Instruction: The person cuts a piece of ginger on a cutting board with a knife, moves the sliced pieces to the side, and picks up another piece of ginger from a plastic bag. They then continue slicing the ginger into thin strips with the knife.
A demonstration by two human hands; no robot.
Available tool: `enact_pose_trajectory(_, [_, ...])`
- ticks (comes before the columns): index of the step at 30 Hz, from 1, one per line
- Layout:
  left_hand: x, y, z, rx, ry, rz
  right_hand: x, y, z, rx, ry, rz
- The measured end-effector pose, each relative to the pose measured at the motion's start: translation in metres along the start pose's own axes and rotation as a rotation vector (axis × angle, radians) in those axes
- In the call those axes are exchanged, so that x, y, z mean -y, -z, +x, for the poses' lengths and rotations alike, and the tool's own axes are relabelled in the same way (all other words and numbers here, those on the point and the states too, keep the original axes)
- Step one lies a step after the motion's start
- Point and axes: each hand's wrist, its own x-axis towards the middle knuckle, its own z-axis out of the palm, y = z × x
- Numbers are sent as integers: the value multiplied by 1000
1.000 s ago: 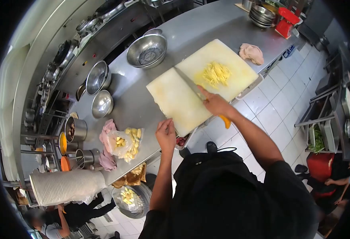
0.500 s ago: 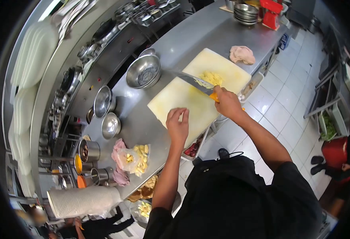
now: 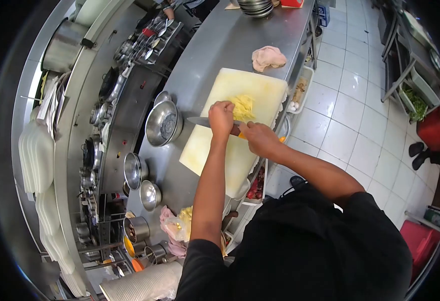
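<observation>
My right hand (image 3: 261, 139) grips the orange handle of a kitchen knife (image 3: 198, 121), whose blade points left across the cutting board (image 3: 205, 145). My left hand (image 3: 222, 119) is over the blade, fingers curled at the left edge of a pile of thin pale-yellow strips (image 3: 243, 107). Whatever those fingers may hold is hidden. The wrist covers part of the blade. A crumpled pink cloth (image 3: 268, 58) lies beyond the board's far edge.
Metal bowls (image 3: 162, 124) stand left of the board. Nearer me are a plastic bag of yellow pieces (image 3: 185, 218) and a pink cloth (image 3: 169, 220). Stacked metal bowls (image 3: 256, 7) sit at the far end. A bin (image 3: 300, 90) is below the counter's right edge.
My left hand has moved from the bare near part of the board up to the strips and over the blade. The knife has come nearer me, just below the pile. The view has shifted.
</observation>
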Motion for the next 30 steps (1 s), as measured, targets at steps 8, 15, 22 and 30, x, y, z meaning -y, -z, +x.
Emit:
enact_pose_trajectory(8, [9,51,0,4,62,-59,-23,8,-13,-136,-2,-6])
enact_pose_trajectory(15, [13,28,-28,31,52,-8,-24,17,-15,-144,17,17])
enact_pose_trajectory(22, [3,2,17,49,44,83,-10,3,-20,-147,76,9])
enact_pose_trajectory(30, [-33,40,0,153,7,-90,-27,17,-22,-210,39,-2])
